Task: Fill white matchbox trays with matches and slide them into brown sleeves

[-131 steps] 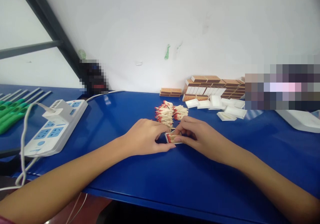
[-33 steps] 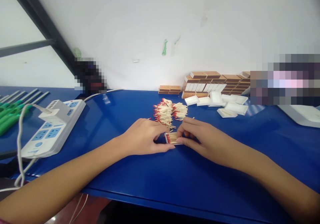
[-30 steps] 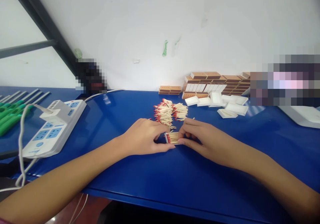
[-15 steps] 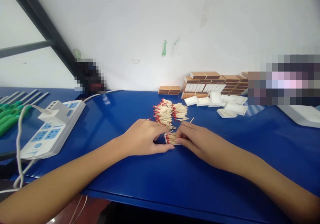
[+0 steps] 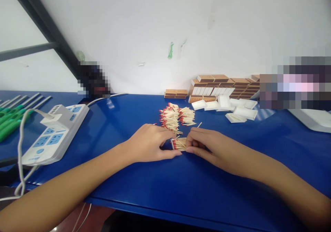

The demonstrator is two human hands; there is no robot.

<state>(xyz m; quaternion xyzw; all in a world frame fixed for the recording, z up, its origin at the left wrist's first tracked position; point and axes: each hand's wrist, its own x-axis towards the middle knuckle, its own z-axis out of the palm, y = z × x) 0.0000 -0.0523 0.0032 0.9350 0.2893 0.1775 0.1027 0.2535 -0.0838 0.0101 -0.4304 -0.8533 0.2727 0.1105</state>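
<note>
A small white matchbox tray (image 5: 172, 144) filled with red-tipped matches (image 5: 180, 143) lies on the blue table between my hands. My left hand (image 5: 155, 143) curves around its left end, thumb along the near side and fingers at the far side. At the right end, my right hand (image 5: 203, 145) has its thumb and bent fingers closed on the tray, hiding that end. Just beyond my hands lie two heaps of loose matches, a larger heap (image 5: 170, 118) on the left and a smaller heap (image 5: 187, 116) beside it.
White empty trays (image 5: 229, 104) lie scattered at the back right, before stacked brown matchboxes (image 5: 240, 87). A short matchbox stack (image 5: 176, 93) stands by the wall. To the left are a power strip (image 5: 59, 135) with a white cable and green-handled tools (image 5: 12, 120).
My right hand has shifted slightly right, from over the matches to the tray's right end, so more of the matches show. My left hand stays around the tray.
</note>
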